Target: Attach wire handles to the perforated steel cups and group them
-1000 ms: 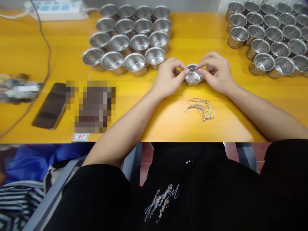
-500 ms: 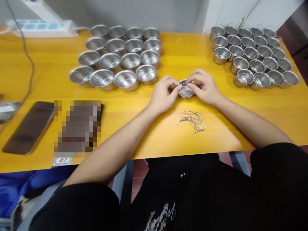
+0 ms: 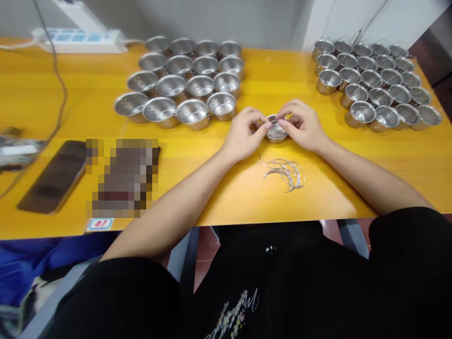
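Observation:
A small perforated metal cup (image 3: 276, 136) stands upright on the table between my hands. At its left rim my left hand (image 3: 249, 131) is closed, thumb and index finger pinched together. My right hand (image 3: 302, 125) pinches the same way at the right rim. A thin metal wire seems to run between the two pinches across the cup's mouth; the fingers hide most of it. Just in front of the cup lies a loose pile of curved metal wires (image 3: 287, 174).
Rows of perforated metal cups (image 3: 193, 113) stand back left. More cups (image 3: 383, 117) fill the back right, several with wire handles. A dark phone (image 3: 54, 176), a blurred-out flat object (image 3: 120, 179) and a cable (image 3: 63, 94) lie left. A white power strip (image 3: 83, 41) sits behind.
The view has shifted slightly, so the table's things appear a little farther right. Both hands stay pinched at the cup's rim, with little visible movement of the fingers.

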`<action>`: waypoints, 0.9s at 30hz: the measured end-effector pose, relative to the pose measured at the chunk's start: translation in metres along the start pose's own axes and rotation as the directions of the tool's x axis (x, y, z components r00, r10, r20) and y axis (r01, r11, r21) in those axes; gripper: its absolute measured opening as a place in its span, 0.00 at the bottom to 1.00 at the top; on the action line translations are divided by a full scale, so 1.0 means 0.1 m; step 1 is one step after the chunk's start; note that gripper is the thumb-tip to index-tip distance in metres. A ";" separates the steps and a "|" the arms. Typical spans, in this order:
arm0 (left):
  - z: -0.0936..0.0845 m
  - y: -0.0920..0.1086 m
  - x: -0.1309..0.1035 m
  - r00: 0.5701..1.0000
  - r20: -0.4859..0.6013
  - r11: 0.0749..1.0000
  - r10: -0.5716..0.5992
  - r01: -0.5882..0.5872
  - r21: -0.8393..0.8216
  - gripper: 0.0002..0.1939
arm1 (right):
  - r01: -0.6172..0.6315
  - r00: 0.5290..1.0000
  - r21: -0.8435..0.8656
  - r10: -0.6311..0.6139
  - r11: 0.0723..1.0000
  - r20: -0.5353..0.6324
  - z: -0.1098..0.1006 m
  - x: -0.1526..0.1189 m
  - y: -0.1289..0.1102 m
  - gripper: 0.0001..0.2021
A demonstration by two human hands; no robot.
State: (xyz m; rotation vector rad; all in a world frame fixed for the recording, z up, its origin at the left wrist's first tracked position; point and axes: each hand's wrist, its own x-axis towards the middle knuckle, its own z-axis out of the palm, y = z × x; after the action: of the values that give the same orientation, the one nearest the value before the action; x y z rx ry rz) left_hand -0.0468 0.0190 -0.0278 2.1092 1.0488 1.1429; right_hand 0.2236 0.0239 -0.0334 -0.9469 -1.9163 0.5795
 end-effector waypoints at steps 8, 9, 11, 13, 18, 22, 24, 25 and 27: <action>-0.04 -0.07 -0.01 0.998 -0.043 0.995 -0.042 0.037 -0.098 0.13 | -0.105 0.994 -0.037 0.104 0.994 -0.019 0.00 0.03 -0.04 0.30; -0.04 -0.08 -0.01 0.998 -0.037 0.994 -0.047 0.043 -0.104 0.13 | -0.115 0.993 -0.049 0.114 0.992 -0.019 0.00 0.03 -0.07 0.29; -0.03 -0.09 0.00 0.998 -0.030 0.992 -0.059 0.055 -0.111 0.15 | -0.121 0.992 -0.077 0.119 0.990 -0.031 -0.01 0.04 -0.11 0.28; -0.01 -0.10 0.00 0.997 -0.027 0.991 -0.072 0.069 -0.113 0.18 | -0.111 0.993 -0.106 0.105 0.988 -0.053 -0.01 0.04 -0.13 0.27; -0.01 -0.13 0.02 0.998 -0.007 0.990 -0.055 0.053 -0.131 0.29 | -0.087 0.993 -0.089 0.080 0.992 -0.082 -0.01 0.03 -0.08 0.27; 0.02 -0.12 0.01 0.996 0.006 0.987 -0.088 0.088 -0.133 0.35 | -0.056 0.993 -0.008 0.055 0.998 -0.105 0.01 0.01 -0.01 0.28; 0.05 -0.14 0.01 0.992 -0.014 0.980 -0.128 0.124 -0.153 0.35 | -0.052 0.992 0.021 0.054 0.998 -0.116 0.01 0.01 0.02 0.29; 0.07 -0.16 0.01 0.988 -0.024 0.975 -0.150 0.144 -0.169 0.35 | -0.054 0.991 0.029 0.057 0.998 -0.122 0.02 0.01 0.03 0.30; 0.09 -0.20 0.02 0.981 -0.032 0.962 -0.191 0.181 -0.202 0.36 | -0.068 0.987 0.038 0.073 0.997 -0.141 0.02 0.02 0.05 0.32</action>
State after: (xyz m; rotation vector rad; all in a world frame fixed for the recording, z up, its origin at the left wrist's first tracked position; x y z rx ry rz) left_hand -0.0467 0.0316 -0.0462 1.7952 1.0830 1.1622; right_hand 0.2231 0.0281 -0.0369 -1.0110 -1.7472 0.5681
